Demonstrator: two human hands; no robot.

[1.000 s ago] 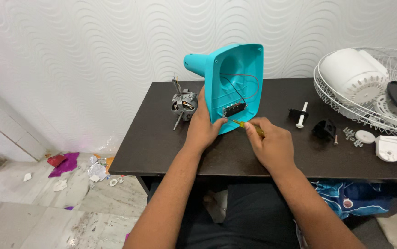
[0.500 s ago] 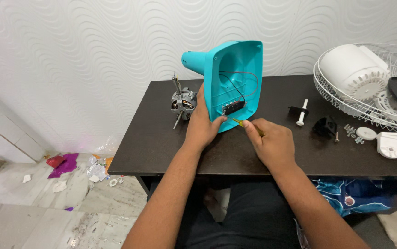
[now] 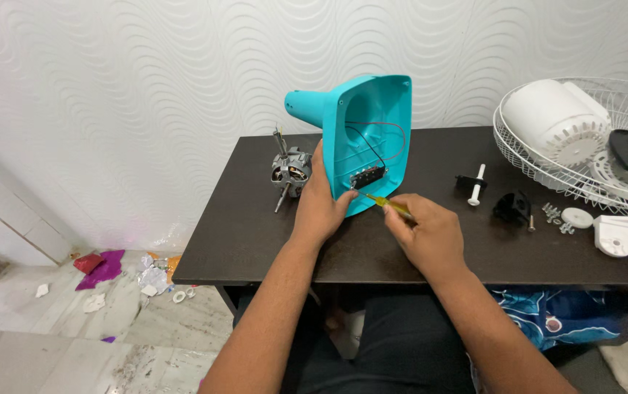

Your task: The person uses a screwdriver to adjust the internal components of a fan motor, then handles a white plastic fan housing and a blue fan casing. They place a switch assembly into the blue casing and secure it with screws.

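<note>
The right hand [image 3: 431, 237] is hiding most of the screwdriver [image 3: 389, 206], the picture's right edge is cutting off the fan grille [image 3: 620, 124], and the small clear parts [image 3: 556, 216] on the desk [image 3: 256, 219] are staying too tiny to tell.

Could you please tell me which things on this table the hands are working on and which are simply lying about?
In use: teal housing, screwdriver, left hand, right hand.
Lying about: motor, fan grille, white bracket, black knob.

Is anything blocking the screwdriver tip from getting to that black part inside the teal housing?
Nothing visible. The screwdriver in the right hand points straight at the black part inside the open teal housing. The wires loop above it; the left hand grips the edge.
</note>
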